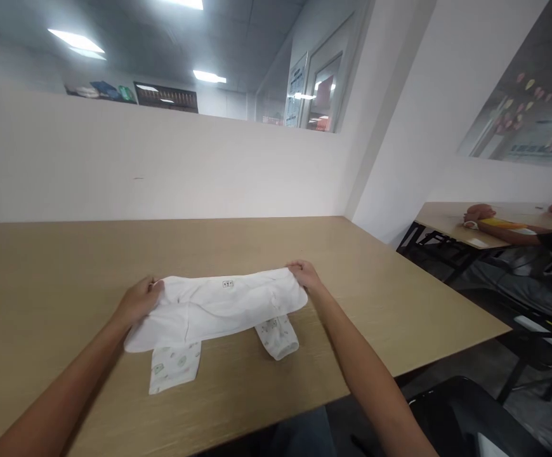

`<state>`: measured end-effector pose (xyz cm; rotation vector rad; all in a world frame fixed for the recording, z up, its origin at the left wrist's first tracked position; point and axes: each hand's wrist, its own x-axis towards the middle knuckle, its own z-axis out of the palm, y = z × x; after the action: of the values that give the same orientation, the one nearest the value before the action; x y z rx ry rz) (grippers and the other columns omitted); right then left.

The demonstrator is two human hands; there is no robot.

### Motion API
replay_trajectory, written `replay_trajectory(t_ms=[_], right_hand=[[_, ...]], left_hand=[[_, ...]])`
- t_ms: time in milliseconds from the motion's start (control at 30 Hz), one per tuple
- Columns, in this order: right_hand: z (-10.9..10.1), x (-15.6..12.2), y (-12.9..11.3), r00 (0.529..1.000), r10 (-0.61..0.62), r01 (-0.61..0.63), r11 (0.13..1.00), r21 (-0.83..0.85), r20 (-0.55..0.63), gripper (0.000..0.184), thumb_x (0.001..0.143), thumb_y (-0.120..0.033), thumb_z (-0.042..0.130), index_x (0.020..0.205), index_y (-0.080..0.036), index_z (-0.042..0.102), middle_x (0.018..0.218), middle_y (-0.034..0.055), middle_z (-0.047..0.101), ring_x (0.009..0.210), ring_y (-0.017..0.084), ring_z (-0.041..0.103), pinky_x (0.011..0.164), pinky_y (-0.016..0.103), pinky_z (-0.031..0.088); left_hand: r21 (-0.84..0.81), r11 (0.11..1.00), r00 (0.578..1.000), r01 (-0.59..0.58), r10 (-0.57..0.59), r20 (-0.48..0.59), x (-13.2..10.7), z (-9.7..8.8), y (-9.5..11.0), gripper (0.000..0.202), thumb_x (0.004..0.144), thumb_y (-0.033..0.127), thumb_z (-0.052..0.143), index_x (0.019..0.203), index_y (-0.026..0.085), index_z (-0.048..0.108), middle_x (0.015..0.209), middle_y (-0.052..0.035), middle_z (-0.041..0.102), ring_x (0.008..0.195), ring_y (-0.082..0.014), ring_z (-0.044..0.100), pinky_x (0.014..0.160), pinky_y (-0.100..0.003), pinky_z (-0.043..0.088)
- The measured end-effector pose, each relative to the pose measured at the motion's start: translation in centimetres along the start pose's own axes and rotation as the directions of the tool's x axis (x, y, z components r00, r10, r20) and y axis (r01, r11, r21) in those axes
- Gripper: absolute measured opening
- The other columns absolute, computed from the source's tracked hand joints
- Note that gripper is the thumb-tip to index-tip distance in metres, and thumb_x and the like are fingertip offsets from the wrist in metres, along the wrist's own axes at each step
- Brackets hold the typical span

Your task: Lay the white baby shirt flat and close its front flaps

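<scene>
White garment folded on worktop.
Left hand and right hand gripping opposite ends of garment, fingers closed on cloth.

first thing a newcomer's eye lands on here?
The white garment in the middle of the wooden table, folded over, with two printed cuffs sticking out toward the near edge. The left hand grips its left end and the right hand its right end. After that, another person's arm resting on a second table at far right.
</scene>
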<state>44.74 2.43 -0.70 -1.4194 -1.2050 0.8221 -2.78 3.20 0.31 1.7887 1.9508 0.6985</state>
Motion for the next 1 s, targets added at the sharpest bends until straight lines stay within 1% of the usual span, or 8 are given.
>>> replay_trajectory(t_ms=[133,267,367,467,567,733,867,1000], right_hand=[[-0.4,0.7,2.1,0.997,-0.071,0.062,0.982,-0.178,-0.042,0.026,0.083,-0.022,0.057,0.100,-0.011,0.074,0.105,0.0084,0.071,0.092,0.016,0.064,0.083,0.025,0.047],[-1.5,0.8,1.3,0.989,-0.136,0.113,0.939,-0.324,-0.050,0.024,0.088,-0.017,0.056,0.100,-0.013,0.076,0.108,0.0049,0.071,0.098,0.015,0.063,0.094,0.024,0.043],[-2.6,0.5,0.6,0.988,-0.130,0.089,0.918,-0.387,-0.079,0.024,0.089,-0.017,0.056,0.102,-0.013,0.076,0.109,0.0051,0.071,0.101,0.015,0.062,0.095,0.024,0.042],[-3.7,0.1,0.3,0.994,-0.068,0.025,0.909,-0.417,-0.088,0.027,0.088,-0.016,0.055,0.104,-0.012,0.076,0.107,0.0064,0.071,0.097,0.016,0.063,0.090,0.024,0.043],[-4.5,-0.5,0.1,1.000,0.011,-0.020,0.907,-0.421,-0.025,0.025,0.085,-0.019,0.059,0.102,-0.011,0.077,0.102,0.0062,0.072,0.089,0.015,0.065,0.079,0.022,0.045],[-5.0,-1.2,-0.3,0.997,0.066,-0.041,0.892,-0.449,0.040,0.019,0.082,-0.026,0.064,0.082,-0.010,0.075,0.087,0.0039,0.070,0.077,0.013,0.061,0.064,0.020,0.038],[-4.3,-1.3,0.2,0.999,0.035,-0.016,0.890,-0.456,0.033,0.022,0.078,-0.031,0.069,0.072,-0.010,0.068,0.077,0.0016,0.066,0.069,0.011,0.055,0.059,0.021,0.033],[-2.7,-0.9,1.0,0.996,-0.092,0.081,0.886,-0.457,-0.003,0.015,0.077,-0.025,0.070,0.074,-0.010,0.065,0.080,0.0012,0.064,0.074,0.010,0.053,0.065,0.021,0.033]], left_hand=[[0.137,0.991,0.998,0.008,0.002,-0.069,-0.9,0.8,0.3,0.087,0.068,0.089,0.020,0.101,0.019,0.059,0.086,0.0020,0.060,0.063,0.0030,0.035,0.059,-0.011,0.022],[0.176,0.984,0.997,0.043,-0.030,-0.073,-1.6,0.4,1.0,0.089,0.064,0.093,0.022,0.102,0.023,0.063,0.091,0.0035,0.063,0.065,0.0018,0.039,0.058,-0.013,0.025],[0.182,0.982,0.998,0.052,-0.045,-0.045,-2.0,0.4,1.4,0.088,0.063,0.094,0.025,0.102,0.026,0.065,0.096,0.0049,0.066,0.069,0.0012,0.043,0.060,-0.013,0.027],[0.182,0.982,0.999,0.052,-0.053,0.002,-2.1,0.3,1.4,0.083,0.067,0.092,0.029,0.100,0.025,0.065,0.099,0.0048,0.066,0.072,0.0007,0.046,0.063,-0.013,0.030],[0.165,0.986,0.998,0.038,-0.044,0.038,-2.2,0.3,1.3,0.082,0.068,0.091,0.031,0.100,0.025,0.066,0.100,0.0041,0.066,0.075,-0.0001,0.047,0.067,-0.014,0.031],[0.102,0.995,0.996,0.017,-0.027,0.088,-2.0,0.5,1.1,0.077,0.069,0.091,0.036,0.109,0.031,0.063,0.112,0.0062,0.065,0.095,-0.0044,0.054,0.085,-0.016,0.035],[0.072,0.997,0.993,0.017,-0.026,0.115,-1.8,1.0,1.3,0.072,0.070,0.089,0.041,0.113,0.035,0.061,0.122,0.0080,0.063,0.104,-0.0069,0.054,0.095,-0.018,0.035],[0.085,0.996,0.994,-0.021,0.012,0.113,-1.9,1.6,1.7,0.063,0.071,0.086,0.042,0.110,0.040,0.060,0.115,0.0125,0.064,0.099,-0.0048,0.056,0.087,-0.012,0.034]])
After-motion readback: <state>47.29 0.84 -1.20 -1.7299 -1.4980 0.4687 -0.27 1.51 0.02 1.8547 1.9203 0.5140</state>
